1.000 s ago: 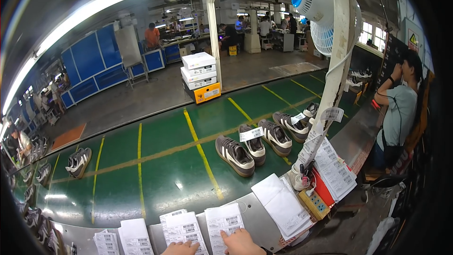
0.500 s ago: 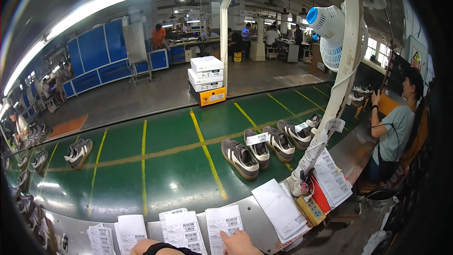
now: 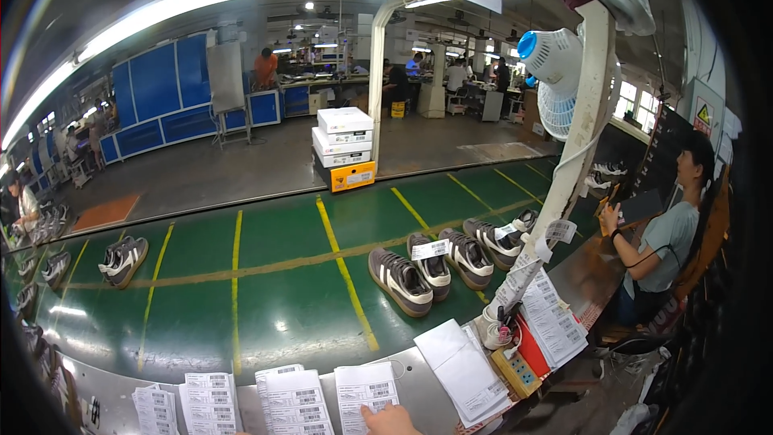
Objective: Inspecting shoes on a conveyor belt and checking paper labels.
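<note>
My right hand (image 3: pixel 390 420) rests at the lower edge of a stack of barcode label sheets (image 3: pixel 365 384) on the metal ledge. Its index finger is stretched out onto the paper, and I see nothing held in it. The hand's lower part is cut off by the picture's edge. My left hand is out of sight below. Further left on the ledge are more label stacks: a wide one (image 3: pixel 296 403), one beside it (image 3: pixel 211 404), and a smaller one (image 3: pixel 155 411). A white paper stack (image 3: pixel 459 366), partly printed, lies to the right.
Beyond the ledge runs a green conveyor (image 3: pixel 282 306) with yellow lines. Grey sneakers (image 3: pixel 398 278) stand on it, some with labels. Shoe boxes (image 3: pixel 345 141) are stacked past it. A post (image 3: pixel 576 145) carries a fan (image 3: pixel 555 72) above a socket strip (image 3: pixel 515 372). A co-worker (image 3: pixel 664 234) sits at right.
My left forearm has dropped out of view. The second stack from the left now shows barcodes where its top was mostly blank. My right hand stays on its sheets; the whole view has shifted slightly.
</note>
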`<state>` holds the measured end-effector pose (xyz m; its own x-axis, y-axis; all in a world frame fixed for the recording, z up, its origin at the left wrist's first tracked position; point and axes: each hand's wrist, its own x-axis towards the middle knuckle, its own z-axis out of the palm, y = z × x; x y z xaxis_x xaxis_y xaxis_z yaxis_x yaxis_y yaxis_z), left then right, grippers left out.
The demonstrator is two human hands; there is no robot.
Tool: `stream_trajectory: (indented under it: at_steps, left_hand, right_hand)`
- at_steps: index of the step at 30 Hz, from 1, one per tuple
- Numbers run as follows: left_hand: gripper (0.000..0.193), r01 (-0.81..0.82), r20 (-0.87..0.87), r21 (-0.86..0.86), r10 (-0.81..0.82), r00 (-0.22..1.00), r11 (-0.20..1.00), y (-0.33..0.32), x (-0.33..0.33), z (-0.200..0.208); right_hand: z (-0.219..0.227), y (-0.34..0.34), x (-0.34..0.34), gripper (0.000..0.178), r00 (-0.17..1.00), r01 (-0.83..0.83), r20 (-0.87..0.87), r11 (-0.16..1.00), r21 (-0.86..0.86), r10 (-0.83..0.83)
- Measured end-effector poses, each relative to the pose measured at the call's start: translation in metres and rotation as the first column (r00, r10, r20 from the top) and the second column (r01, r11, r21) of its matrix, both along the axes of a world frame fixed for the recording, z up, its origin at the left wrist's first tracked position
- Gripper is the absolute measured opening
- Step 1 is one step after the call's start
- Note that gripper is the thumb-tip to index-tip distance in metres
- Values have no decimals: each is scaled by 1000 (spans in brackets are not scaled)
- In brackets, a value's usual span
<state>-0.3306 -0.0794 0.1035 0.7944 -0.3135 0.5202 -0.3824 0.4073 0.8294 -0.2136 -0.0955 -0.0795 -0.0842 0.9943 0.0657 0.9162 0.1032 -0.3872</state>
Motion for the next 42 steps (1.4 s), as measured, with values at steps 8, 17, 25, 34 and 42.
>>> stream_trajectory:
  at_steps: [8,17,25,34,42]
  left_hand:
    - [56,-74,9,-117,76,997,990,0,-15,10]
    - [50,-34,-160,-34,28,987,999,-10,-19,17]
    - [49,71,-128,-83,-81,988,994,2,-32,14]
    - [48,139,-173,-110,-157,972,984,1,-44,8]
    - [36,161,-237,-100,-181,955,982,6,-49,0]
  right_hand:
    - [-6,1,-5,42,1000,-12,-22,1000,-14,12]
    - [-2,3,-18,41,1000,-4,16,999,36,4]
    - [-3,2,-26,39,999,-34,14,993,109,32]
    - [-1,2,-38,42,1000,-7,21,998,68,5]
    - [-17,13,-51,73,991,-58,106,981,-186,78]
